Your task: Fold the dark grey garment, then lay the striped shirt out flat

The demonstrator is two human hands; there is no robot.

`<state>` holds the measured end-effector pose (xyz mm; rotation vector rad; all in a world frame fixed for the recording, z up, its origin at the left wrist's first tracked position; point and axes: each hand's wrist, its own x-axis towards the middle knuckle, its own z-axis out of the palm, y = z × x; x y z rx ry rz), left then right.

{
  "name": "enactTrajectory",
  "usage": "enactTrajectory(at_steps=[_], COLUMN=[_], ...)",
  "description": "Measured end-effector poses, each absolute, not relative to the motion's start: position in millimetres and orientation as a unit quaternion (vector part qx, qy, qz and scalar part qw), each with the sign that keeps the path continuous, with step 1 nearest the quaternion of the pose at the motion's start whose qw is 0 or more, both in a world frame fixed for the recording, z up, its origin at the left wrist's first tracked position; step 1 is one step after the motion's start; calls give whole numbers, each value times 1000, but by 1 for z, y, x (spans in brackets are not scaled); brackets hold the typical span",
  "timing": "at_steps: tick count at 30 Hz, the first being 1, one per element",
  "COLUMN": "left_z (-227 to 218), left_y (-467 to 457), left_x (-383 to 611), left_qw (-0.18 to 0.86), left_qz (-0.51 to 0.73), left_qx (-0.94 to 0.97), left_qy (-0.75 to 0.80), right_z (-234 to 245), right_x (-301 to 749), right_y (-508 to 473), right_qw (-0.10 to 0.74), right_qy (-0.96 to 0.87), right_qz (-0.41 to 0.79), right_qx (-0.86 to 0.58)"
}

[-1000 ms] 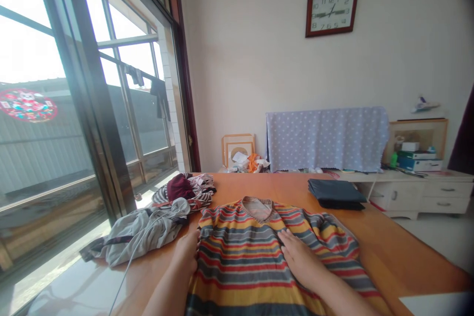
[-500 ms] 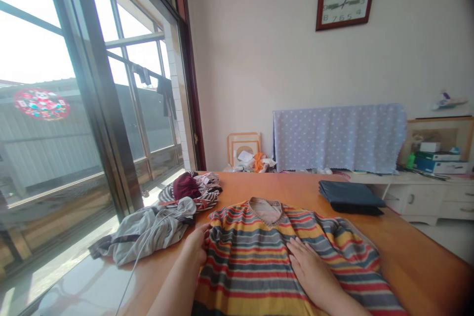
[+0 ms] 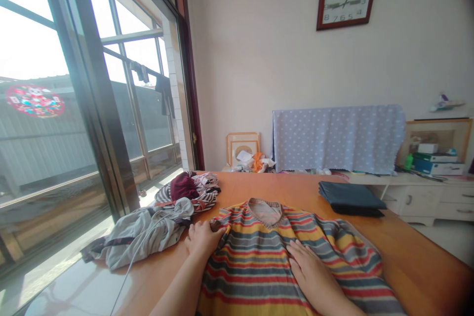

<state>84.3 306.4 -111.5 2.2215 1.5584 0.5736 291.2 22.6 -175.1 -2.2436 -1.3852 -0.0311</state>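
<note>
A striped shirt [image 3: 255,266] in yellow, red and grey lies spread on the wooden table, its collar pointing away from me. My left hand [image 3: 205,238] is at the shirt's left sleeve edge, fingers curled and thumb over the cloth, gripping a bunched bit of it. Flat on the chest of the shirt rests my right hand [image 3: 309,264], fingers stretched out. The lower part of the shirt runs out of view at the bottom.
Left of the shirt lie a crumpled grey garment [image 3: 144,232] and a heap of clothes [image 3: 187,190]. Folded dark cloth [image 3: 350,198] sits at the right on the table [image 3: 414,252]. A thin cord crosses the grey garment. A large window stands at the left.
My left hand has shifted slightly up along the sleeve edge and turned, its back now showing. The sleeve edge there is drawn inward. My right hand stays in place.
</note>
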Motion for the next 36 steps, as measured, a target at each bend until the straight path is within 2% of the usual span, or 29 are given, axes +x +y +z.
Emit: enactTrajectory(at_steps=[6, 11, 21, 25, 28, 30, 36], left_z=[-118, -107, -77, -77, -76, -77, -104], left_y=[315, 332, 349, 336, 316, 302, 277], left_x=[82, 52, -6, -1, 19, 37, 84], left_qw=[203, 205, 114, 11, -65, -80, 16], left_qz=[246, 292, 263, 274, 308, 301, 150], left_qx=[777, 755, 706, 710, 725, 771, 900], left_qy=[542, 550, 648, 648, 612, 556, 409], right_z=[-177, -181, -184, -182, -178, -177, -173], right_x=[293, 296, 298, 297, 295, 294, 291], right_y=[22, 22, 22, 22, 22, 22, 22], right_qw=[249, 256, 261, 251, 239, 236, 244], right_qy=[-505, -512, -511, -509, -508, -508, -505], right_qz=[-16, -19, -24, -23, -25, -26, -22], right_qx=[-826, -820, -819, -823, -827, -828, -828])
